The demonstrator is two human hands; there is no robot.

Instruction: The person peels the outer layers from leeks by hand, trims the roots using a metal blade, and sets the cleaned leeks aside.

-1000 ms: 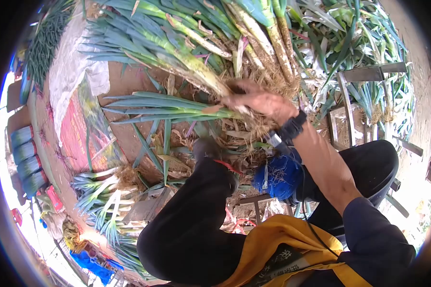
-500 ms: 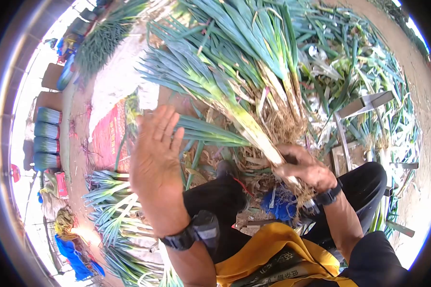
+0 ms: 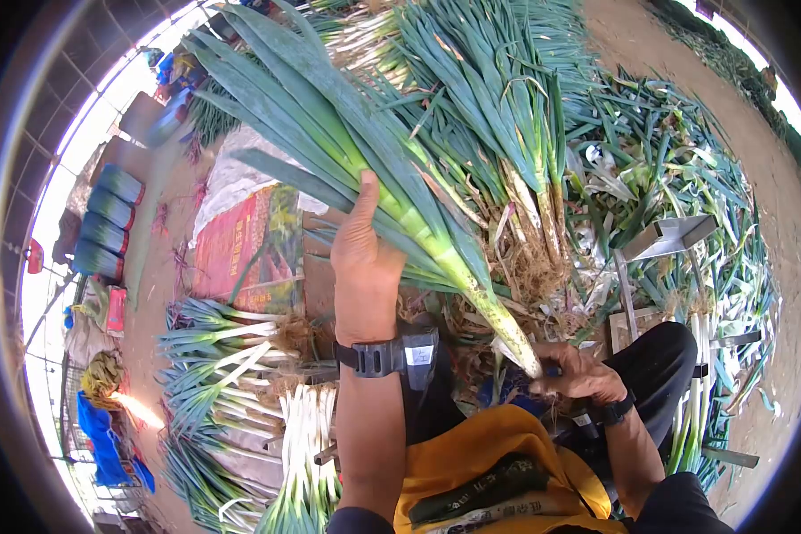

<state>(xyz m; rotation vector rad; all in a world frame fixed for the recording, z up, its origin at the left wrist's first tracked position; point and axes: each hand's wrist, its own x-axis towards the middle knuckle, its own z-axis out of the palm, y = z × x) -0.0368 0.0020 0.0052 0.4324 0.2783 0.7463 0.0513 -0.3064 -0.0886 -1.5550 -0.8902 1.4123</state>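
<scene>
A large green onion (image 3: 418, 230) slants across the middle, its leaves toward the upper left and its pale root end toward the lower right. My left hand (image 3: 367, 267) is closed around it at the base of the leaves, thumb on top and fingers hidden behind. At the root end, my right hand (image 3: 583, 374) has its fingers curled in and touching the tip; whether roots are tucked inside them cannot be seen. Beyond lies a pile of unpeeled green onions (image 3: 498, 98) with dirty, bushy roots.
Peeled green onions (image 3: 307, 436) lie at the lower left. Stripped leaves (image 3: 659, 151) heap up on the right, by a metal-framed stand (image 3: 670, 238). A red printed sack (image 3: 231, 245) lies on the ground at left. Tied green bundles (image 3: 107, 222) stand by the wire fence.
My left hand has gone from spread in the air to closed around the green onion. The root end has moved down slightly, and the bushy roots there no longer show.
</scene>
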